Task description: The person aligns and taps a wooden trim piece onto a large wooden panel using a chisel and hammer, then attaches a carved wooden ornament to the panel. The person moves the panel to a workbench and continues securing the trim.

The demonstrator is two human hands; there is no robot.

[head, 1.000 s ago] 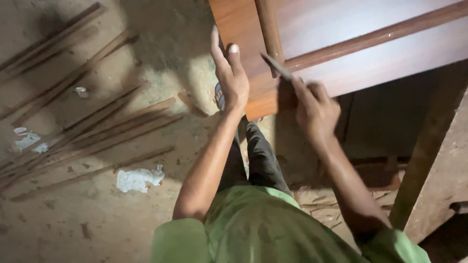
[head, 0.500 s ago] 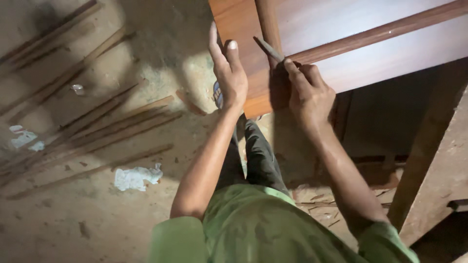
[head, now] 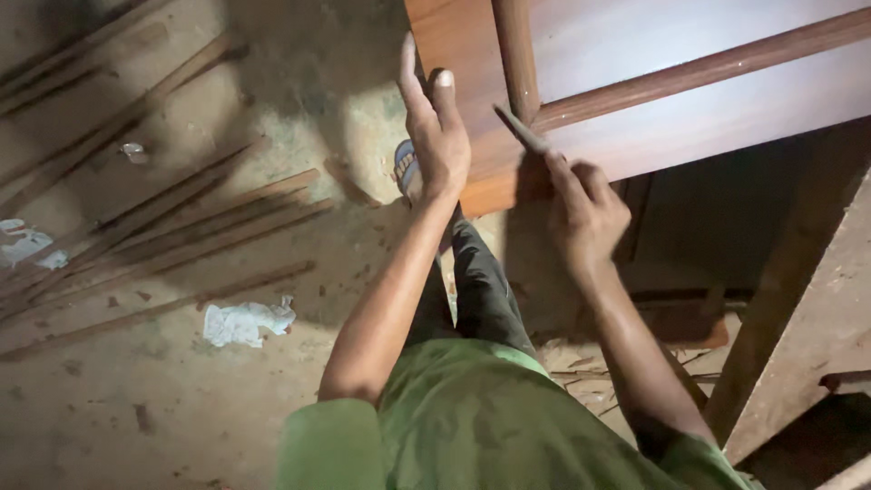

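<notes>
Our left hand (head: 437,136) lies spread on the stiff wooden panel (head: 635,100) — right hand (head: 585,213) pinches a thin, rigid blade (head: 521,129) by its lower end.

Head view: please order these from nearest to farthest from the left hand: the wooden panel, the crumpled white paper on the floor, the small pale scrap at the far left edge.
Measured from the left hand:
1. Wooden panel, under the palm; the hand lies flat on its left corner.
2. Crumpled white paper, on the dirt floor, lower left of the hand.
3. Small pale scrap, at the far left edge, beside the long wooden strips.
</notes>
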